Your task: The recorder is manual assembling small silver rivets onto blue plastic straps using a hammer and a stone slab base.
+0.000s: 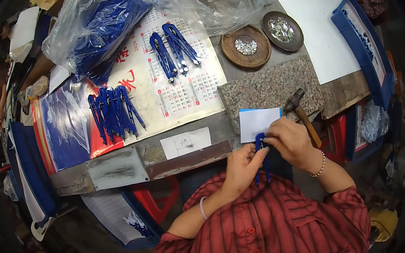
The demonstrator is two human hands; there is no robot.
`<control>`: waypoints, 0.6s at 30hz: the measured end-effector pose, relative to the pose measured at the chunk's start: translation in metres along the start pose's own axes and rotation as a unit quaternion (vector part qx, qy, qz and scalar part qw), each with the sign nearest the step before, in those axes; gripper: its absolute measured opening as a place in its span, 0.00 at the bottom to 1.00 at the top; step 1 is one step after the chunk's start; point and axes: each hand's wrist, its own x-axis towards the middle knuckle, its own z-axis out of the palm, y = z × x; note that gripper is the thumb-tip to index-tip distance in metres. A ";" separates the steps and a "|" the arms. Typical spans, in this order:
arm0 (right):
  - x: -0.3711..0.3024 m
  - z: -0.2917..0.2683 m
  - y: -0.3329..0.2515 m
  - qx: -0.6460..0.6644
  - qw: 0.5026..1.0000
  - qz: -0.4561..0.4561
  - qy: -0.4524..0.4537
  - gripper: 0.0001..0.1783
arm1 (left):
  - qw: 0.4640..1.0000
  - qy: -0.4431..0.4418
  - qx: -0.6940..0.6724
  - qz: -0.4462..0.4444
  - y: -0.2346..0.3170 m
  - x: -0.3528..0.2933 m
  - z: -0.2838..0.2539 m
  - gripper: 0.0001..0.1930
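Both of my hands are at the table's front edge, on a blue drawing compass (260, 139) whose legs point down toward my shirt. My left hand (241, 168) pinches it from the left near the hinge. The fingertips of my right hand (290, 143) are closed at its upper right side; any small part between them is too small to make out. Just beyond lies a white paper pad (260, 123) with a blue edge, on a speckled stone slab (270, 87). A hammer (300, 111) rests on the slab's right corner, its wooden handle toward me.
Blue compasses lie in a row (113, 111) and a second bunch (173, 50) on a calendar sheet (170, 98). Two round dishes (229, 57) (269, 20) hold small metal parts. Plastic bags (98, 31) stand at the back. Blue trays (34, 169) (366, 45) flank the table; a red stool (161, 200) is below.
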 end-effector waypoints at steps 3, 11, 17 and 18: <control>-0.003 0.008 0.001 -0.044 0.998 -0.035 0.006 0.12 | 0.999 0.026 -0.017 0.024 -0.002 0.000 0.002 0.13; -0.001 0.012 0.002 -0.120 0.990 -0.079 -0.002 0.13 | 1.000 0.006 0.027 0.013 -0.007 0.001 -0.001 0.11; 0.002 0.009 0.003 -0.106 0.992 -0.074 -0.014 0.13 | 1.000 0.006 0.010 0.017 -0.008 0.001 0.000 0.10; 0.004 0.008 0.004 -0.083 0.994 -0.063 -0.021 0.12 | 1.000 0.007 0.003 0.018 -0.009 0.001 -0.001 0.10</control>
